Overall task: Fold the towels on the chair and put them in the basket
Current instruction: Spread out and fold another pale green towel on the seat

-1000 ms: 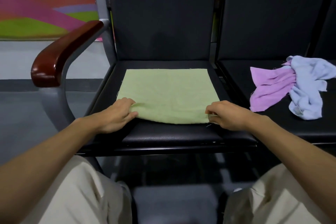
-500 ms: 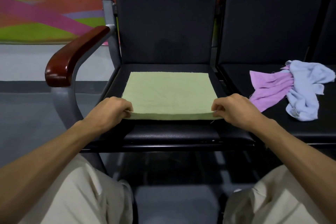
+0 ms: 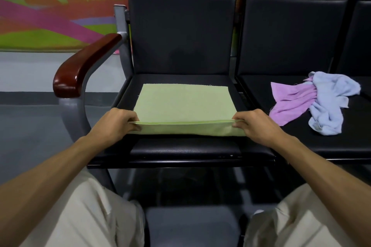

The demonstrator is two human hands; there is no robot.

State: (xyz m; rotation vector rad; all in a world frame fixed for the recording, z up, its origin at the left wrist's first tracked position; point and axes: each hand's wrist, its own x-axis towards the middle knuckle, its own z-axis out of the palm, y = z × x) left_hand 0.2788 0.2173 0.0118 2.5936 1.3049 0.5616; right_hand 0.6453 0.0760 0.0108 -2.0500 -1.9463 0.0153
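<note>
Head view looked down on a black padded chair (image 3: 180, 148), where a light green towel (image 3: 184, 104) lay spread flat across the seat. The left hand (image 3: 114, 124) pinched the towel's near left corner, thumb on top and fingers curled beneath the cloth. The right hand (image 3: 255, 126) pinched the near right corner in the same way. Between the two hands the near edge was raised off the seat and drawn taut into a straight line, with a short strip of cloth hanging below it. Beyond the hands, the rest of the towel rested on the cushion, its far edge close to the backrest.

Outward of the right hand, on the adjoining black seat (image 3: 301, 146), a purple towel (image 3: 289, 100) lay crumpled, touching and partly tucked under a pale blue towel (image 3: 329, 106) bunched on its far side; both were well apart from the green one. Outward of the left hand and above it stood a glossy reddish-brown wooden armrest (image 3: 84, 66) on a grey metal frame. Behind that, a colourful mural (image 3: 40, 16) covered the wall. Below the forearms, the person's knees in beige trousers (image 3: 80, 216) filled the bottom of the picture.
</note>
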